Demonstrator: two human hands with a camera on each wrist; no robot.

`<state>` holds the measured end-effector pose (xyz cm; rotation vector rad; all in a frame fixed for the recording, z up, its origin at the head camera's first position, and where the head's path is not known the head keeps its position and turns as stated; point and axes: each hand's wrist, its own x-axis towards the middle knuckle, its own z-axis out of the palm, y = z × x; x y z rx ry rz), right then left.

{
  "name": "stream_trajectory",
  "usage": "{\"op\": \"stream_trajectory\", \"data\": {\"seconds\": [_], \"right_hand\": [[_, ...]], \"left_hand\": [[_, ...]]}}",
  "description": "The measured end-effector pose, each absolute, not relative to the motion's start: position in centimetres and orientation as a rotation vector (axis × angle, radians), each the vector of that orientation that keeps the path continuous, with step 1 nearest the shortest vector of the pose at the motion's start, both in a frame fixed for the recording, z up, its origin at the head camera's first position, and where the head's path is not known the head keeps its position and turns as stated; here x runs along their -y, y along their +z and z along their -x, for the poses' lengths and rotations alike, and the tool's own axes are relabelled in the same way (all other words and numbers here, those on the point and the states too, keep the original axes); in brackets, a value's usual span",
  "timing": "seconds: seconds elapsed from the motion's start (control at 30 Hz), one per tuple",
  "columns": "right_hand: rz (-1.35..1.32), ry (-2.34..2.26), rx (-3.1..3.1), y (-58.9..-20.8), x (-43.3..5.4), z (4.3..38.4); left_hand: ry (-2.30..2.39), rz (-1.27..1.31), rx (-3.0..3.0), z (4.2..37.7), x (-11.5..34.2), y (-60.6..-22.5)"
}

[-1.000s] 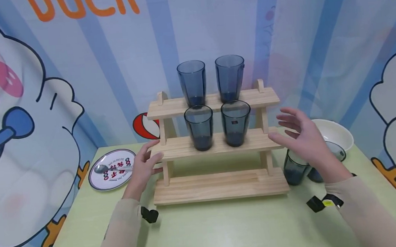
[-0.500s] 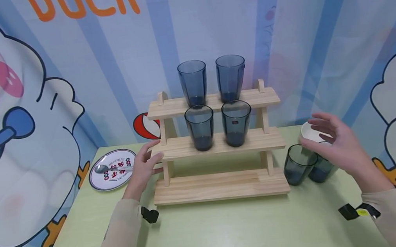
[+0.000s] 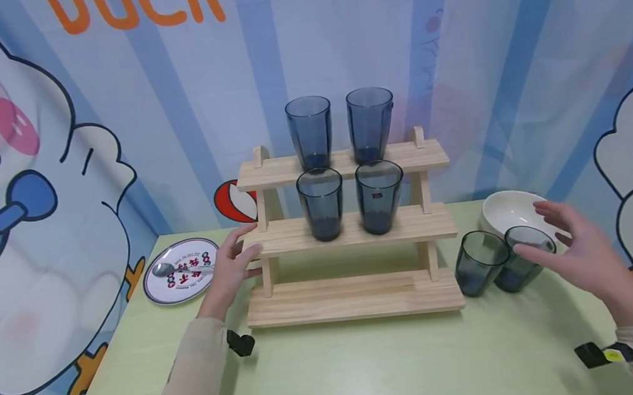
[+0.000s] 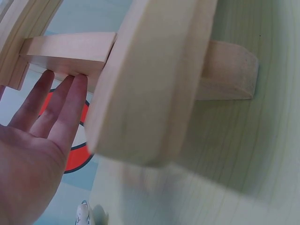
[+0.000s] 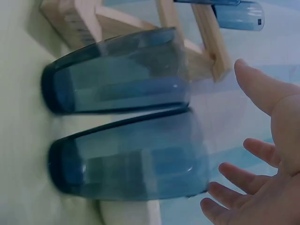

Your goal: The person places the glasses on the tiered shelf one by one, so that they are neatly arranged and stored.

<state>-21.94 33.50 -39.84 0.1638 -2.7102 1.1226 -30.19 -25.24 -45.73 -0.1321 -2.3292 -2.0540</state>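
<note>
A three-tier wooden shelf (image 3: 354, 301) stands mid-table. Two blue-grey glass tumblers (image 3: 311, 132) are on its top tier and two more tumblers (image 3: 321, 206) on the middle one. My left hand (image 3: 234, 270) is at the shelf's left end; in the left wrist view its fingers (image 4: 63, 112) are extended, fingertips against a wooden upright (image 4: 70, 49). My right hand (image 3: 578, 250) holds nothing, with thumb and fingers spread beside the rim of a tumbler (image 3: 525, 261) on the table. Another tumbler (image 3: 478, 268) stands close to it, nearer the shelf.
Behind the two table tumblers sits a white bowl (image 3: 512, 208). An oval plate (image 3: 161, 292) with printed red and black characters lies on the left, a spoon (image 3: 164, 270) across it. A cartoon duck curtain (image 3: 201, 107) hangs right behind the table (image 3: 337, 371).
My right hand has moved away from the shelf's right side, rightward and toward me, uncovering the bowl and the table tumblers. The left hand stays at the shelf.
</note>
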Motion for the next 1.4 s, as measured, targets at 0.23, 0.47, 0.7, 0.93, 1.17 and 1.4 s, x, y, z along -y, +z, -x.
{"op": "stream_trajectory", "data": {"seconds": [0.23, 0.47, 0.7, 0.93, 1.17, 1.4], "right_hand": [[-0.111, 1.147, 2.787, -42.7, -34.3, 22.1], [-0.061, 1.224, 2.736, -44.9, -34.0, 22.2], [0.011, 1.279, 2.689, -46.3, -34.1, 22.4], [0.016, 1.382, 2.605, -47.3, -34.2, 22.5], [0.117, 1.413, 2.582, -47.3, -33.7, 22.1], [0.188, 1.412, 2.546, -47.5, -33.9, 21.6]], "left_hand": [[-2.050, 0.124, 2.328, 30.2, 25.3, -45.7], [-2.069, 0.098, 2.319, 30.2, 25.2, -45.8], [-2.064, 0.092, 2.325, 30.3, 25.2, -45.9], [-2.059, 0.095, 2.333, 30.5, 25.4, -46.1], [-2.060, 0.103, 2.340, 30.4, 25.4, -46.1], [-2.051, 0.104, 2.336, 30.3, 25.3, -46.0]]}}
